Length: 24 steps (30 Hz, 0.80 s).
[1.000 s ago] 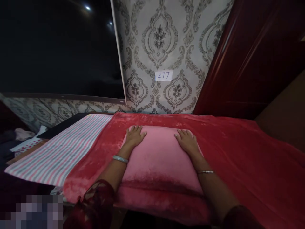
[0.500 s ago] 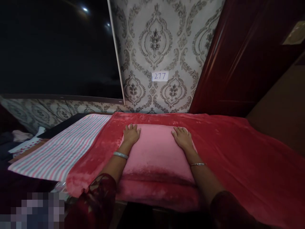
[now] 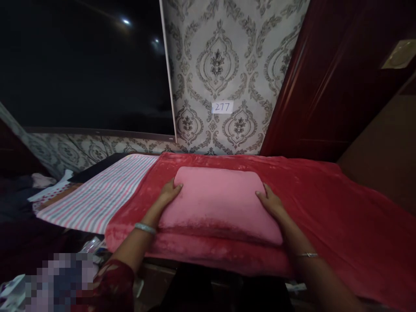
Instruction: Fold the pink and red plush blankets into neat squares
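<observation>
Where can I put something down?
The red blanket right of the right hand looks bare; so does the striped cloth beside the blanket's left edge. It's crowded at the pink bundle between that hand and the left hand.

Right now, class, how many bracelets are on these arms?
2: a thick pale bracelet on the wrist of the left hand and a thin metallic bracelet on that of the right hand. The left sleeve may hide more.
</observation>
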Each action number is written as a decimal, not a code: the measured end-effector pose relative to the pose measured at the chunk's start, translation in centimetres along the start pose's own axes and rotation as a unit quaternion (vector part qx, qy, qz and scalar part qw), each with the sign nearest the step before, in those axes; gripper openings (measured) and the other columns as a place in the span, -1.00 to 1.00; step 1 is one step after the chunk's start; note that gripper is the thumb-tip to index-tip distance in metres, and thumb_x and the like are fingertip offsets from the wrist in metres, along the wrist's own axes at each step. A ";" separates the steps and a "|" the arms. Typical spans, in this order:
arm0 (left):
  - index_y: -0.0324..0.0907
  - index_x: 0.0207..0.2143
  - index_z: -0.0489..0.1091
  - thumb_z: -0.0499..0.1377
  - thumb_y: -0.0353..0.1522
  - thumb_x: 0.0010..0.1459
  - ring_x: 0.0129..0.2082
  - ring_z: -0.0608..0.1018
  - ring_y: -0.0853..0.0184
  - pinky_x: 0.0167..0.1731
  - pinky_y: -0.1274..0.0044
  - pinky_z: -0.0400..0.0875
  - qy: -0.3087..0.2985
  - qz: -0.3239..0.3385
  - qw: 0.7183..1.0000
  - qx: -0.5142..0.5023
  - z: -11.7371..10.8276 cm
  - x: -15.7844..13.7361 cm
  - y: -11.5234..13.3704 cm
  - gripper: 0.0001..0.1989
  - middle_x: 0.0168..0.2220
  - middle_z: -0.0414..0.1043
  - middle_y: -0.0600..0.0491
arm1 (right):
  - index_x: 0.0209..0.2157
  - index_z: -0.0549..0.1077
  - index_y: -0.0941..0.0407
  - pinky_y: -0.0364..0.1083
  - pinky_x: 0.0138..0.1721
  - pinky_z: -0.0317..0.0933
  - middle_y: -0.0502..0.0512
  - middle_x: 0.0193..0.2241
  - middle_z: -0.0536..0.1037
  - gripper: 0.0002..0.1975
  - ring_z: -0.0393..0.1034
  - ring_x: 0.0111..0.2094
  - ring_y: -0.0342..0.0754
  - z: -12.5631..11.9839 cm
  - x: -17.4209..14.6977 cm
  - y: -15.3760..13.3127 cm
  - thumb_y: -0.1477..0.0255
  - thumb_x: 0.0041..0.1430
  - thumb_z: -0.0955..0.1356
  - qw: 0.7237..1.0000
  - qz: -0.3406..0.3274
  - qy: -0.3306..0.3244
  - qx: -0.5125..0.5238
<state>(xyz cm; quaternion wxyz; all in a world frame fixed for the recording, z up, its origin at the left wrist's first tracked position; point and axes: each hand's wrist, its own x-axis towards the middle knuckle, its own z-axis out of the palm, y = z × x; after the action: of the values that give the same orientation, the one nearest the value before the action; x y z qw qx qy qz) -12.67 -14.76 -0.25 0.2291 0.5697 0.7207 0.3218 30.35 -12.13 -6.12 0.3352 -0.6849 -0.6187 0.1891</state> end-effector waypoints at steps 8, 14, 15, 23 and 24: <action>-0.28 -0.22 0.55 0.33 0.00 0.03 -0.24 0.70 0.06 -0.18 0.36 0.61 -0.150 -0.125 0.939 -0.284 -1.3 -1.0 -1.1 -0.49 -0.27 0.66 -0.21 | 0.30 0.31 0.12 0.19 0.20 0.29 0.29 0.26 0.41 -0.19 0.40 0.19 0.22 -1.4 -4.1 0.2 0.02 0.08 0.38 0.966 0.052 -0.063 0.244; -0.25 -0.26 0.56 0.36 -0.09 0.02 -0.21 0.70 0.05 -0.15 0.35 0.62 -0.210 -0.177 0.851 -0.448 -1.0 -1.7 -2.0 -0.59 -0.34 0.66 -0.17 | 0.26 0.35 0.04 0.17 0.20 0.31 0.23 0.28 0.39 -0.21 0.40 0.20 0.21 -2.3 -5.5 -0.6 0.01 0.05 0.44 0.937 0.066 -0.098 0.328; -0.25 -0.24 0.56 0.37 -0.09 0.00 -0.18 0.70 0.03 -0.13 0.34 0.61 -0.206 -0.159 0.857 -0.445 -0.9 -1.8 -2.2 -0.58 -0.31 0.66 -0.18 | 0.26 0.36 0.04 0.17 0.20 0.31 0.23 0.28 0.40 -0.21 0.41 0.19 0.21 -2.2 -5.5 -0.7 0.02 0.04 0.44 0.933 0.072 -0.101 0.337; -0.19 -0.30 0.57 0.48 -0.21 -0.20 -0.02 0.63 -0.02 -0.02 0.32 0.55 -0.107 -0.087 0.938 -0.319 -0.6 -0.6 -2.9 -0.61 -0.24 0.67 -0.09 | 0.30 0.30 0.00 0.16 0.21 0.31 0.18 0.28 0.41 -0.19 0.37 0.23 0.21 -2.4 -6.8 -2.0 0.02 0.04 0.43 0.932 0.054 -0.098 0.344; -0.20 -0.31 0.57 0.48 -0.22 -0.21 -0.03 0.63 -0.04 -0.02 0.31 0.56 -0.107 -0.087 0.940 -0.312 -0.6 -0.5 -2.8 -0.61 -0.26 0.67 -0.09 | 0.30 0.30 -0.02 0.14 0.21 0.32 0.16 0.28 0.40 -0.19 0.36 0.24 0.21 -2.6 -7.0 -2.1 0.01 0.05 0.43 0.936 0.049 -0.096 0.334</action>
<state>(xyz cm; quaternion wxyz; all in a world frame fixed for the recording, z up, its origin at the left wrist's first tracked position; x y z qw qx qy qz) -14.85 -15.78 -1.86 0.4981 0.4364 0.6020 0.4462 29.43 -19.55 -3.97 0.4742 -0.5413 -0.5147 0.4661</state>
